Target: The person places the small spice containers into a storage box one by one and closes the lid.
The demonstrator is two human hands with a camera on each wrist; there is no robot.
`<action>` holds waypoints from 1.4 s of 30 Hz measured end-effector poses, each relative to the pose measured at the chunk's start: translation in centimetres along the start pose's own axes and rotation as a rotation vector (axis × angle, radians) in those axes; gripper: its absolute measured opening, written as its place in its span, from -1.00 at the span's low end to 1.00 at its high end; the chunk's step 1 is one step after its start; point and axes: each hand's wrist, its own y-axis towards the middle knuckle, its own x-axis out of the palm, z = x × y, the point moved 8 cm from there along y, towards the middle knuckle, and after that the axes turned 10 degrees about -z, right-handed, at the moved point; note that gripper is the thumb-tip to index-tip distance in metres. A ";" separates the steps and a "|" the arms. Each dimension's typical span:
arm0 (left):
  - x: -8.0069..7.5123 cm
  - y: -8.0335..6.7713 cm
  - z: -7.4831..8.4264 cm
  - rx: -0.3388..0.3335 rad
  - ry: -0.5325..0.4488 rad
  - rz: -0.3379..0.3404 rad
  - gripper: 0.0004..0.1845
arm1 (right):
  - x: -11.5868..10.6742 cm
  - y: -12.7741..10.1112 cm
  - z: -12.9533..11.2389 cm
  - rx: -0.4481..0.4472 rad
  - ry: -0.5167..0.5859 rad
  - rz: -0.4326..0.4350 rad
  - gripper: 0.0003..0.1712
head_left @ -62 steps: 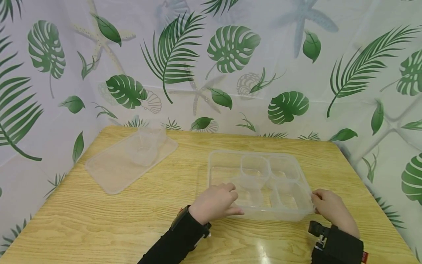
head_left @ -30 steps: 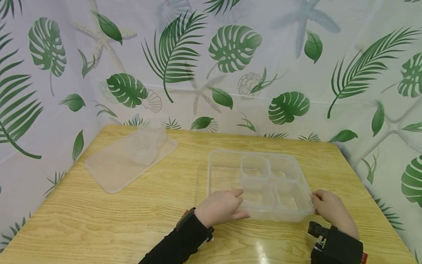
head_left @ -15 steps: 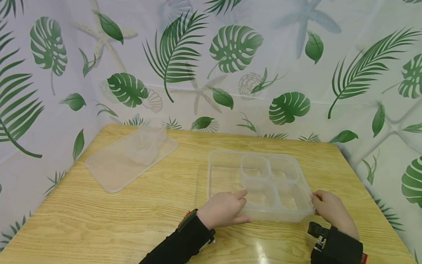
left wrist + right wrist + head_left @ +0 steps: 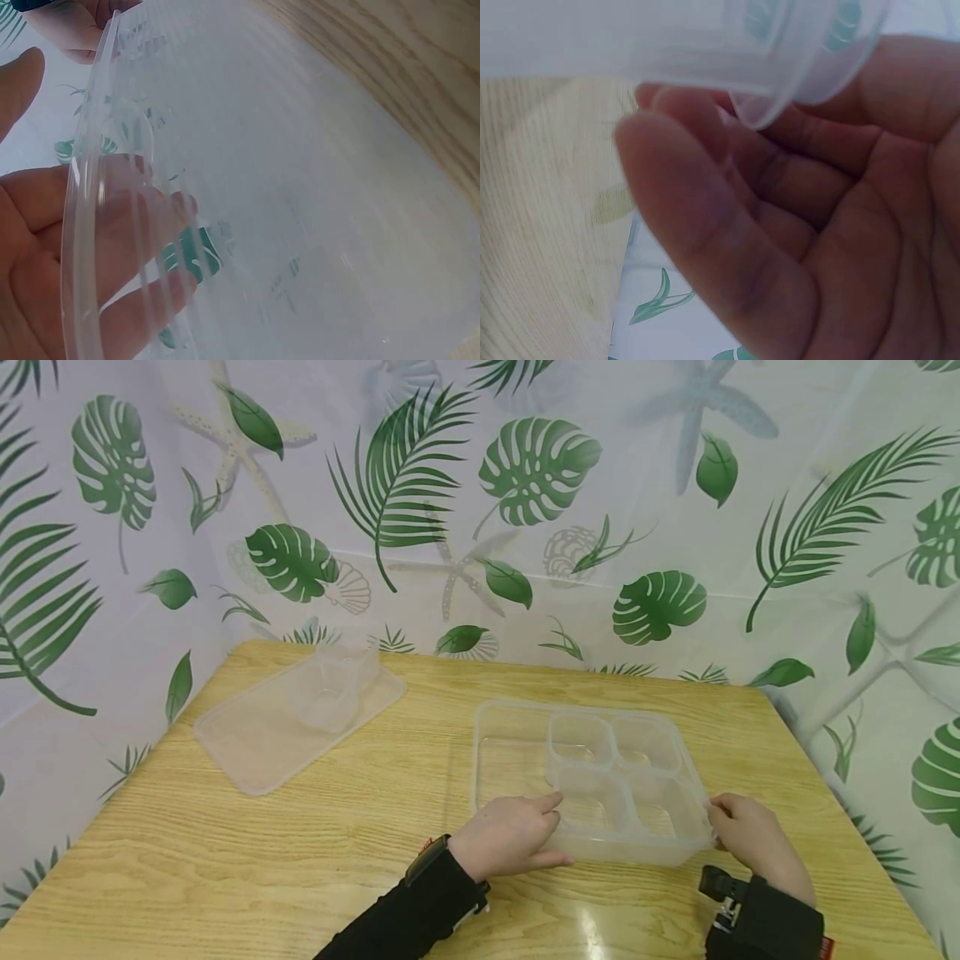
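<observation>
A clear rectangular plastic storage box [image 4: 498, 722] stands on the table at right of centre in the head view. Several small clear open cups sit in its right part, two by two. Over the box's front wall my left hand [image 4: 512, 835] reaches in, its fingers fairly straight, the index tip at the front-left cup [image 4: 596, 797]. Through the clear wall the left wrist view shows those fingers [image 4: 124, 247] inside, with the thumb apart outside. At the front right corner my right hand [image 4: 757, 835] grips the box; its fingers [image 4: 780, 157] curl by the rim in the right wrist view.
At the back left lies a flat translucent lid [image 4: 247, 739], with more clear cups [image 4: 324, 693] on it. The wooden table [image 4: 247, 868] ends at a leaf-patterned curtain [image 4: 570, 627] behind and at the sides. The left of the box's floor is bare.
My left hand has moved a little right and, with it, the front-left cup has slid right against its neighbour. Over the last half second both hands stay put. The right hand keeps its grip.
</observation>
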 end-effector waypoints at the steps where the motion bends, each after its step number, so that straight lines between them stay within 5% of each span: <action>1: 0.0 0.0 0.0 0.000 -0.002 -0.003 -0.52 | 0.0 0.0 0.0 0.000 -0.002 0.000 -0.53; 19: -0.2 -0.1 -0.2 0.003 0.030 -0.023 -0.51 | 0.1 0.1 0.2 0.007 0.006 -0.007 -0.52; 29: -2.2 -1.2 -1.6 0.012 0.018 0.107 -0.59 | 0.0 0.0 0.0 0.002 -0.002 -0.001 -0.53; 42: -5.3 -4.2 -6.5 -0.163 0.001 0.305 -0.65 | 0.1 0.1 0.2 -0.008 0.010 -0.006 -0.50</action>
